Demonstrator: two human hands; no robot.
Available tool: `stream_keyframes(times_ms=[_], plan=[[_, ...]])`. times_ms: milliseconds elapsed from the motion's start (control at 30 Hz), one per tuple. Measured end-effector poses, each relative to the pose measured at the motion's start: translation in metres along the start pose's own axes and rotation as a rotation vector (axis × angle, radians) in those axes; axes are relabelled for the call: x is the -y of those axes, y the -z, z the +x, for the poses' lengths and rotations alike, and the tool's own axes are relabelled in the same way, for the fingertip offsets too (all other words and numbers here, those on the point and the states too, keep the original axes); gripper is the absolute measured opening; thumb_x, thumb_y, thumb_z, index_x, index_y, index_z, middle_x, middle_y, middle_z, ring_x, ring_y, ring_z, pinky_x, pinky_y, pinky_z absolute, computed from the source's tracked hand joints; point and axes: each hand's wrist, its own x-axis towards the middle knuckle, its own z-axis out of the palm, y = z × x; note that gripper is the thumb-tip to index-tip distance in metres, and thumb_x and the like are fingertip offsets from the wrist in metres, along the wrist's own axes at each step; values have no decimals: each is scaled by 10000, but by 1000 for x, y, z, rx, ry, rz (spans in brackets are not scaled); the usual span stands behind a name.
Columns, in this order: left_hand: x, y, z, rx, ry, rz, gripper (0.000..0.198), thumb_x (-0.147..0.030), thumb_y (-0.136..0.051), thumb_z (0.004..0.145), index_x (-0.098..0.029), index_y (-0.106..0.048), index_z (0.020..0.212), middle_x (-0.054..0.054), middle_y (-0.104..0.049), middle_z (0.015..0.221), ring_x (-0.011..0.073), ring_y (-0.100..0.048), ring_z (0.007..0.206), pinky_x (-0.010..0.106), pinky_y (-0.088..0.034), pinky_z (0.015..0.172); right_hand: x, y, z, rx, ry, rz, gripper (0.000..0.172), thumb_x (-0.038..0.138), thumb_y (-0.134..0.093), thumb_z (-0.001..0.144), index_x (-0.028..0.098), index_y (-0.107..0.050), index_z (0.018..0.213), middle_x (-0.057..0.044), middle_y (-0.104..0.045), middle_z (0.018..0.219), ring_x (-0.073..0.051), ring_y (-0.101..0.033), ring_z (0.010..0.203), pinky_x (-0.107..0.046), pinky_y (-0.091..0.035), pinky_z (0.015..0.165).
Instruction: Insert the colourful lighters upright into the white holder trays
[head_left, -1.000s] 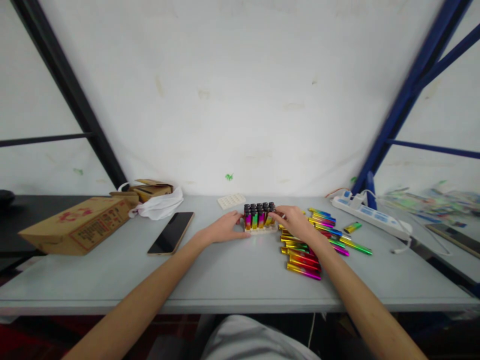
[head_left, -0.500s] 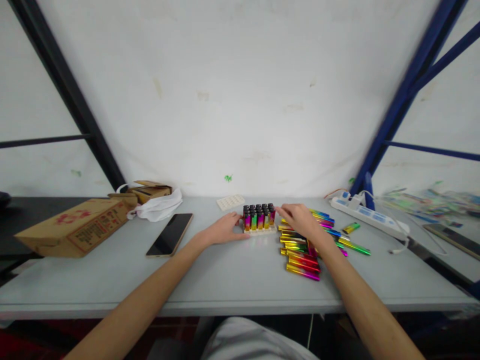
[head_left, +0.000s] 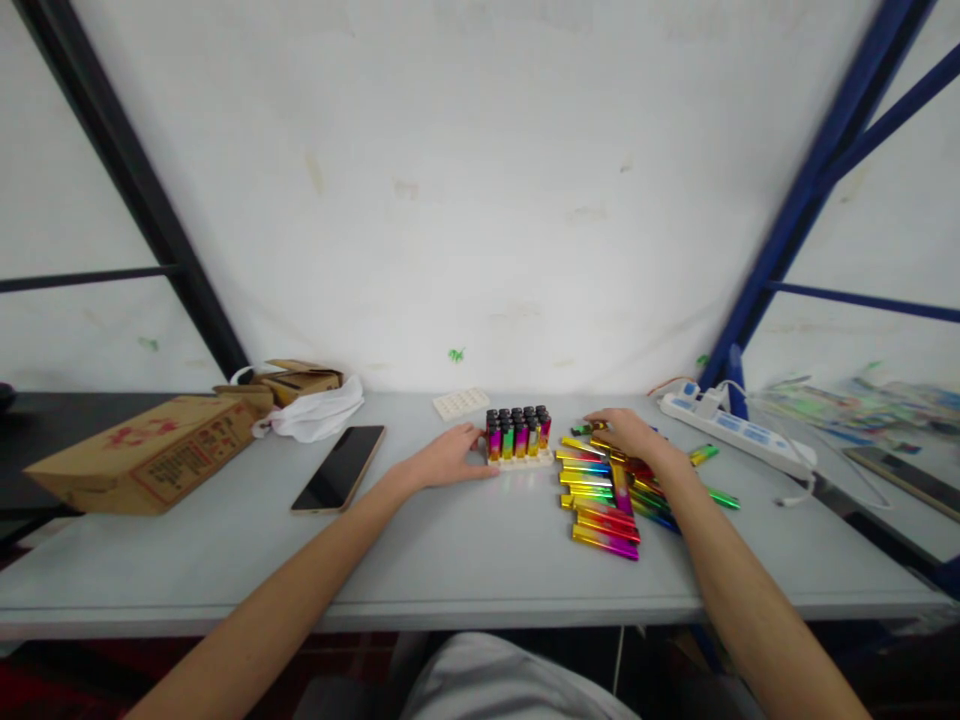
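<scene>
Several shiny coloured lighters [head_left: 520,436] with black tops stand upright in rows in a white holder [head_left: 525,463] at the middle of the table. My left hand [head_left: 452,457] is at the holder's left side, thumb and fingers spread against its left end. To the right lies a loose pile of metallic lighters [head_left: 606,520] in gold, red, green and purple. Over the back of this pile is my right hand [head_left: 628,436], its fingertips closed around a lighter whose dark end shows at their left. Part of the pile is hidden under this hand.
A second white holder [head_left: 460,404] lies behind. On the left are a phone [head_left: 339,470], a cardboard box [head_left: 150,450] and a white bag [head_left: 319,411]. A white power strip [head_left: 739,434] with cables is at the right, near a blue frame [head_left: 780,230].
My right hand has moved right, away from the upright lighters to the back of the pile, where some lighters have shifted. My left hand has stayed at the holder.
</scene>
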Motion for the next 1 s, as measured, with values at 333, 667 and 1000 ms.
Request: stream_keyframes(times_ms=[333, 667, 1000], plan=[[-1, 1, 0, 2, -6, -19, 565, -684, -661, 806, -161, -644, 1018, 112, -668, 1007, 306, -638, 951, 391, -515, 855, 30, 9, -2, -255, 43, 120, 196, 189, -580, 886, 133, -651, 1060, -135, -693, 1017, -221, -658, 901, -356, -508, 879], [2, 0, 0, -10, -10, -27, 550, -681, -670, 800, -172, -648, 1006, 101, -662, 982, 289, -627, 915, 380, -520, 824, 101, 10, -5, -148, -56, 1152, 345, 484, -564, 848, 260, -425, 1071, 107, -438, 627, -92, -314, 465, -218, -242, 465], [0, 0, 0, 2, -19, -39, 564, -650, -675, 815, -153, -654, 1082, 110, -664, 1020, 282, -629, 926, 379, -519, 849, 118, -1, -9, -285, -80, 792, 546, 696, -465, 907, 235, -399, 623, 37, -372, 551, -127, -351, 524, -269, -288, 503]])
